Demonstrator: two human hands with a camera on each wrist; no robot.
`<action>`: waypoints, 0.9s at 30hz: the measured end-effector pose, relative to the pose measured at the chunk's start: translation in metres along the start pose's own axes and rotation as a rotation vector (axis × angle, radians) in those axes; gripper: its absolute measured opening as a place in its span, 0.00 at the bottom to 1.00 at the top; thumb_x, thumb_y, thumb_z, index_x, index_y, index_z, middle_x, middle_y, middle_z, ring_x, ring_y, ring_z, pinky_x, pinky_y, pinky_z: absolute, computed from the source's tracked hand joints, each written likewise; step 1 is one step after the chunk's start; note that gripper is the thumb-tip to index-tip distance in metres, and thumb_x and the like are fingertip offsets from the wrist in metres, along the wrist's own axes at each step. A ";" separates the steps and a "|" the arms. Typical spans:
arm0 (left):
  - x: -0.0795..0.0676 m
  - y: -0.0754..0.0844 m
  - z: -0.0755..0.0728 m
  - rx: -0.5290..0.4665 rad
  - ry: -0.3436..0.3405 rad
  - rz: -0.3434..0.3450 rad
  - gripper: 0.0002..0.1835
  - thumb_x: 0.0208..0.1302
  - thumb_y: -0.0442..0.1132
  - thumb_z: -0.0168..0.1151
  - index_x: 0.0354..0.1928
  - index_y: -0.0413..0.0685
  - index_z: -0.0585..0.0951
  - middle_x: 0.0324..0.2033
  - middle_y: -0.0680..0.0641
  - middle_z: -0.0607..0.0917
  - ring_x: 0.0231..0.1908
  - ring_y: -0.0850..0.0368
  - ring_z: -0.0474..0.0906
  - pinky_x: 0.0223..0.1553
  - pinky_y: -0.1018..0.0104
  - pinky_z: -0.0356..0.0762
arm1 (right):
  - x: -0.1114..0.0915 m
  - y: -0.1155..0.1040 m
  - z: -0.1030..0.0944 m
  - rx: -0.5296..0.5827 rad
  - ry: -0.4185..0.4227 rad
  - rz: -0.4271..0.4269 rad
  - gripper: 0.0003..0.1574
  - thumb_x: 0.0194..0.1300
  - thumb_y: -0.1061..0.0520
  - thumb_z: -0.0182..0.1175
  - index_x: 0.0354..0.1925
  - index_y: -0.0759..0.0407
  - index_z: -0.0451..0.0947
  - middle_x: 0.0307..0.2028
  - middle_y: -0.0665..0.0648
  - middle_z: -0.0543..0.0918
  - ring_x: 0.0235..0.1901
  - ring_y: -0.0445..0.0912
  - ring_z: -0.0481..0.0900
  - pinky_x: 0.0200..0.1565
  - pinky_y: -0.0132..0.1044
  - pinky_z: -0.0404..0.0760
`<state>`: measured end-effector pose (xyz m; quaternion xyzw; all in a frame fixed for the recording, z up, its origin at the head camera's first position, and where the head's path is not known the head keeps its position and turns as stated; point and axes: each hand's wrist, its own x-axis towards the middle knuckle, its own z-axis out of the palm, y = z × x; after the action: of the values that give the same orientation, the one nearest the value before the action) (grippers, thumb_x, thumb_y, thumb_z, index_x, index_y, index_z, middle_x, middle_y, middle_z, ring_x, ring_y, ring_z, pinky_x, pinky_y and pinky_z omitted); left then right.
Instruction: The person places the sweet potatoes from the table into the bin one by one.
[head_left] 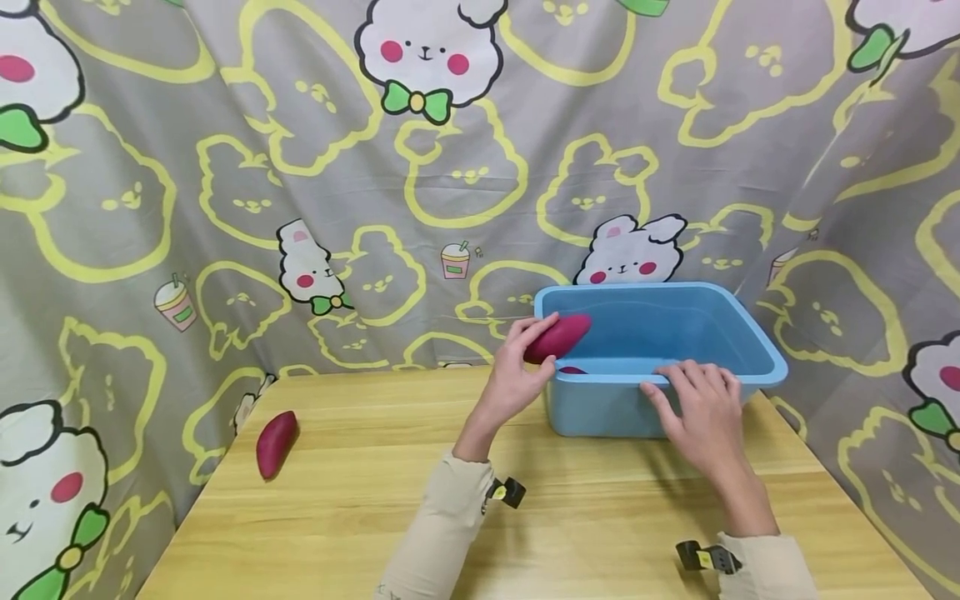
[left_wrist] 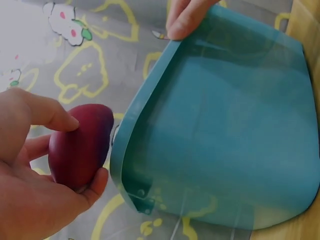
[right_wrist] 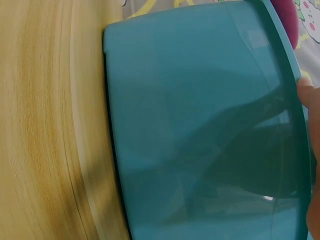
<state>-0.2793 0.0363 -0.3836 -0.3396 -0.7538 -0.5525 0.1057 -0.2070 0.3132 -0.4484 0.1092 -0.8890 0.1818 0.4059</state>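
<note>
My left hand (head_left: 517,367) holds a purple-red sweet potato (head_left: 566,335) between thumb and fingers, above the near left corner of a blue plastic bin (head_left: 622,408). The left wrist view has this sweet potato (left_wrist: 80,145) just outside the rim line, gripped from its sides. With fingers over the near rim and thumb on the outer side, my right hand (head_left: 705,412) grips the bin. A bit of another purple-red thing (head_left: 573,370) shows just inside the bin's near rim, mostly hidden by the wall. A second sweet potato (head_left: 277,445) lies at the table's left.
The bin stands at the back right of a wooden table (head_left: 360,500). A grey curtain (head_left: 480,183) with rabbit prints hangs close behind the table and along both sides.
</note>
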 end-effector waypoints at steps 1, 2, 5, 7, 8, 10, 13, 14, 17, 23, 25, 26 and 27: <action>0.001 0.000 0.001 0.000 0.000 0.007 0.29 0.68 0.30 0.63 0.71 0.47 0.75 0.63 0.43 0.74 0.60 0.47 0.74 0.55 0.59 0.80 | -0.001 0.000 0.000 0.001 0.000 0.002 0.20 0.65 0.49 0.69 0.47 0.62 0.82 0.43 0.63 0.82 0.48 0.63 0.73 0.58 0.66 0.59; 0.001 0.001 0.003 -0.004 0.001 0.013 0.28 0.68 0.31 0.64 0.70 0.48 0.76 0.63 0.43 0.75 0.58 0.47 0.75 0.55 0.59 0.80 | -0.001 0.001 -0.001 0.001 0.000 0.003 0.20 0.65 0.49 0.69 0.47 0.62 0.82 0.43 0.63 0.82 0.48 0.63 0.73 0.58 0.66 0.59; 0.003 0.002 0.007 -0.025 -0.004 0.028 0.26 0.68 0.31 0.67 0.68 0.47 0.78 0.61 0.44 0.78 0.56 0.49 0.77 0.54 0.59 0.81 | -0.001 0.001 -0.002 0.002 0.000 0.005 0.19 0.65 0.49 0.69 0.47 0.61 0.82 0.43 0.63 0.82 0.48 0.63 0.72 0.58 0.66 0.59; 0.004 0.002 0.009 -0.028 -0.011 0.035 0.26 0.67 0.29 0.67 0.67 0.47 0.78 0.62 0.45 0.78 0.56 0.50 0.78 0.54 0.61 0.81 | 0.000 0.001 -0.002 0.001 0.000 0.004 0.19 0.65 0.49 0.69 0.47 0.61 0.82 0.43 0.63 0.82 0.48 0.63 0.72 0.58 0.66 0.59; 0.004 0.002 0.010 -0.023 -0.012 0.039 0.26 0.67 0.28 0.66 0.67 0.47 0.79 0.62 0.45 0.78 0.57 0.50 0.77 0.54 0.62 0.80 | 0.001 0.001 -0.002 0.000 0.001 0.002 0.19 0.65 0.49 0.69 0.47 0.61 0.82 0.43 0.63 0.82 0.48 0.63 0.72 0.58 0.66 0.59; 0.005 0.001 0.012 -0.006 -0.013 0.044 0.27 0.66 0.25 0.64 0.67 0.47 0.79 0.63 0.44 0.77 0.59 0.50 0.76 0.54 0.64 0.80 | 0.002 0.001 -0.001 -0.004 0.000 -0.001 0.20 0.65 0.49 0.69 0.47 0.62 0.82 0.43 0.63 0.82 0.48 0.63 0.72 0.58 0.66 0.59; 0.004 -0.001 0.015 0.022 -0.004 0.043 0.29 0.64 0.24 0.63 0.67 0.46 0.78 0.63 0.43 0.75 0.59 0.49 0.75 0.54 0.67 0.79 | 0.002 0.001 0.000 -0.003 -0.002 -0.003 0.20 0.64 0.49 0.69 0.47 0.62 0.82 0.43 0.63 0.82 0.47 0.63 0.72 0.57 0.66 0.60; 0.004 -0.002 0.016 0.025 -0.001 0.040 0.29 0.64 0.24 0.63 0.68 0.47 0.78 0.63 0.43 0.75 0.59 0.49 0.75 0.54 0.67 0.79 | 0.002 0.001 0.000 -0.003 -0.003 -0.004 0.20 0.64 0.49 0.70 0.47 0.61 0.82 0.43 0.63 0.82 0.47 0.63 0.72 0.57 0.66 0.60; 0.003 -0.004 0.018 0.025 0.008 0.039 0.29 0.65 0.25 0.65 0.68 0.46 0.78 0.62 0.42 0.74 0.59 0.48 0.75 0.54 0.67 0.79 | 0.002 0.001 0.001 0.000 -0.007 -0.005 0.19 0.63 0.50 0.70 0.47 0.61 0.82 0.43 0.63 0.82 0.47 0.63 0.73 0.57 0.66 0.60; 0.004 -0.004 0.021 -0.057 0.017 0.050 0.29 0.65 0.27 0.69 0.68 0.46 0.75 0.62 0.43 0.79 0.59 0.50 0.78 0.56 0.62 0.80 | 0.002 0.001 0.001 0.001 -0.006 -0.002 0.20 0.63 0.50 0.70 0.47 0.62 0.82 0.43 0.63 0.82 0.48 0.63 0.72 0.58 0.66 0.60; 0.004 -0.004 0.023 -0.088 0.018 0.047 0.28 0.65 0.27 0.69 0.66 0.45 0.75 0.61 0.43 0.81 0.59 0.50 0.79 0.57 0.60 0.79 | 0.002 0.001 0.001 0.000 -0.005 -0.001 0.20 0.63 0.50 0.70 0.47 0.62 0.82 0.43 0.63 0.82 0.48 0.63 0.72 0.57 0.66 0.60; 0.004 -0.003 0.023 -0.097 0.021 0.045 0.28 0.65 0.27 0.69 0.66 0.44 0.75 0.61 0.43 0.81 0.59 0.50 0.79 0.58 0.59 0.79 | 0.001 0.001 0.001 0.000 -0.006 0.000 0.20 0.63 0.50 0.70 0.47 0.62 0.82 0.43 0.63 0.82 0.48 0.63 0.72 0.57 0.66 0.60; 0.004 -0.003 0.024 -0.107 0.022 0.048 0.27 0.65 0.27 0.69 0.66 0.43 0.76 0.61 0.42 0.80 0.59 0.48 0.79 0.58 0.58 0.79 | 0.001 0.001 0.000 0.001 -0.007 0.001 0.20 0.63 0.50 0.70 0.47 0.62 0.82 0.43 0.63 0.82 0.48 0.63 0.72 0.57 0.66 0.60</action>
<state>-0.2791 0.0587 -0.3927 -0.3567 -0.7135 -0.5931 0.1089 -0.2082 0.3137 -0.4479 0.1095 -0.8903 0.1822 0.4027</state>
